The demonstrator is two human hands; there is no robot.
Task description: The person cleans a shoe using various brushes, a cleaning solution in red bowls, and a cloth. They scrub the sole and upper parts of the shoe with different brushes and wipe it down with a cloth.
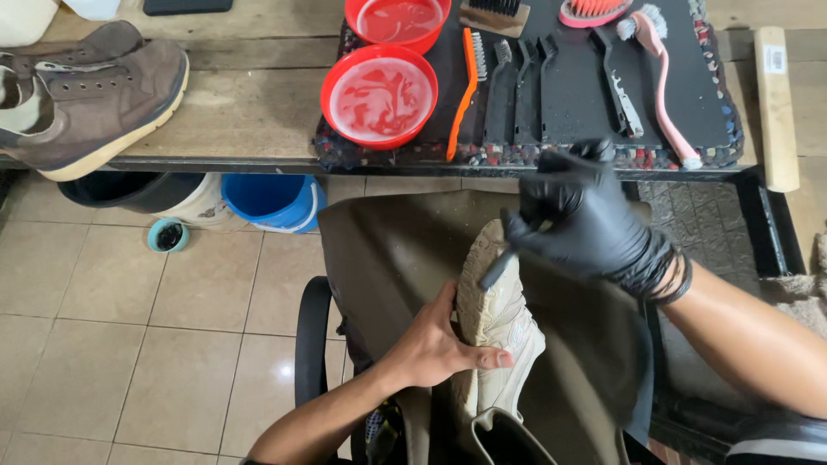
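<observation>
A beige sneaker (495,327) lies toe-away on an olive apron (388,250) over my lap. My left hand (435,344), bare, grips the sneaker's side near the middle. My right hand (586,220) wears a black glove and holds a small dark brush (500,269) with its head against the sneaker's upper near the toe.
The wooden bench (250,103) ahead carries a brown shoe (82,95), two red bowls (379,93) of foamy liquid, and a black mat (568,103) with several brushes, one pink (663,77). A blue bucket (271,202) and a dark one (146,194) stand below on tile.
</observation>
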